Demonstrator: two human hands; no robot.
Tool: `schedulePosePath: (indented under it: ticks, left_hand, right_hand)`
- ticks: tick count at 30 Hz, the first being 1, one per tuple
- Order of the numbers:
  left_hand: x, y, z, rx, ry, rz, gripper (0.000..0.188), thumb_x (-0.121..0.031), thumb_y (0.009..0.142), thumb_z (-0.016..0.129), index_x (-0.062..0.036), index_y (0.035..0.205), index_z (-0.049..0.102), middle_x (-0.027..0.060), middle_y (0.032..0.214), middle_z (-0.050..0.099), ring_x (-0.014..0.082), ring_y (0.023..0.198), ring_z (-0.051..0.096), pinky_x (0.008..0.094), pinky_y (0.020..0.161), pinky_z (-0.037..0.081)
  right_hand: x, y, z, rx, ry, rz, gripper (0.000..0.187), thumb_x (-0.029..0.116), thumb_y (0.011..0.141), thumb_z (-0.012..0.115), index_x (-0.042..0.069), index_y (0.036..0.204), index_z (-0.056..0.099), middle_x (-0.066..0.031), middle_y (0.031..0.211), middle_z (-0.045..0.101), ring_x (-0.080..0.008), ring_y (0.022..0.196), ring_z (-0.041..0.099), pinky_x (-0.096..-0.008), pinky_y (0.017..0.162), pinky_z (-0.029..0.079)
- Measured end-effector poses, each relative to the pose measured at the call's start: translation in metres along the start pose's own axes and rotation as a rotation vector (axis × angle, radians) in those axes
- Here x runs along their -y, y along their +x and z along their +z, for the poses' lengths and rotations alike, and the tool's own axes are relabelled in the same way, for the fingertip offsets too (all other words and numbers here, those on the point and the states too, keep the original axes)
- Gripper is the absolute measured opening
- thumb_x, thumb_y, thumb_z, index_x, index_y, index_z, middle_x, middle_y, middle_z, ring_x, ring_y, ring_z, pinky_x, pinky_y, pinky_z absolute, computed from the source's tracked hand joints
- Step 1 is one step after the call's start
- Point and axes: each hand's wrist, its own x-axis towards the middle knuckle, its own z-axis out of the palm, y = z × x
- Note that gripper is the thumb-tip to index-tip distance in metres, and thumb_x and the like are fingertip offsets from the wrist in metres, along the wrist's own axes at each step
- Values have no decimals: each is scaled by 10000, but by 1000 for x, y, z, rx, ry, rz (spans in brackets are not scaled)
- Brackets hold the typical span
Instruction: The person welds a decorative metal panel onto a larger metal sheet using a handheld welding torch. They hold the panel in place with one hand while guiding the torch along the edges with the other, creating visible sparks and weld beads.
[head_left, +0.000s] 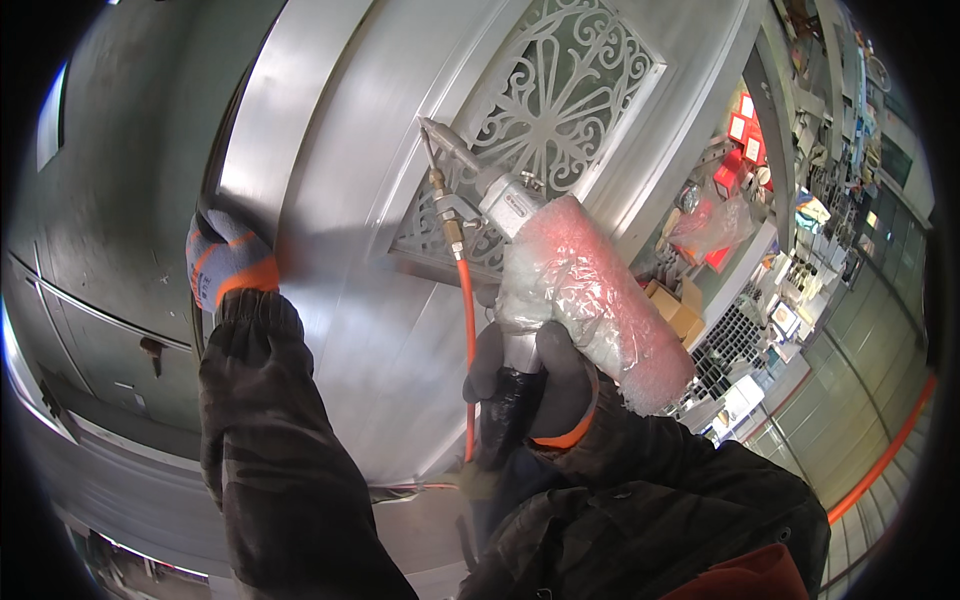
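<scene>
My right hand [560, 385], in a dark grey glove with an orange cuff, grips the black handle of an air-powered hand tool [512, 206]. It has a silver head and a long metal nose pointing up and left, its tip close to the metal door [335, 210]. Clear bubble wrap [590, 300] covers its thick, reddish rear body. An orange air hose [469, 350] runs up to a brass fitting and a small valve [450, 210] beside the nose. My left hand [235, 258], gloved in grey and orange, is closed around the door's left edge.
An ornamental scroll grille [550, 110] is set into the door. Behind the frame on the right are red boxes [740, 130], plastic bags and an open cardboard box [678, 310]. A dark green panel [120, 180] stands left. Another orange hose [885, 450] runs along the right.
</scene>
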Motion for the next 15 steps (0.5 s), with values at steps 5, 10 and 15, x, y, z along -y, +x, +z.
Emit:
schedulePosePath:
  ticks: [5,10,15]
  left_hand:
    - [-5,-4,1,-25,-71,62,644,-604,1012,338,-100,1158,712,165,1100,733,420,1049,673,477,884,528]
    - [-5,-1,0,-49,-72,73,650,-604,1012,336,-93,1146,715,173,1099,732,426,1051,670,480,884,527]
    - [-4,-1,2,-51,-62,81,654,-605,1012,336,-89,1143,716,178,1098,732,428,1053,669,482,884,526]
  right_hand:
    - [-11,-1,17,-73,28,-65,653,541,977,474,-17,1314,492,-138,839,662,-249,748,668,-366,691,557]
    - [-16,-7,31,-146,64,-49,691,513,984,509,-27,1409,431,-145,855,662,-249,755,673,-371,690,564]
    - [-33,-12,31,-140,114,-56,699,495,990,521,-33,1435,413,-141,878,666,-249,755,673,-364,692,565]
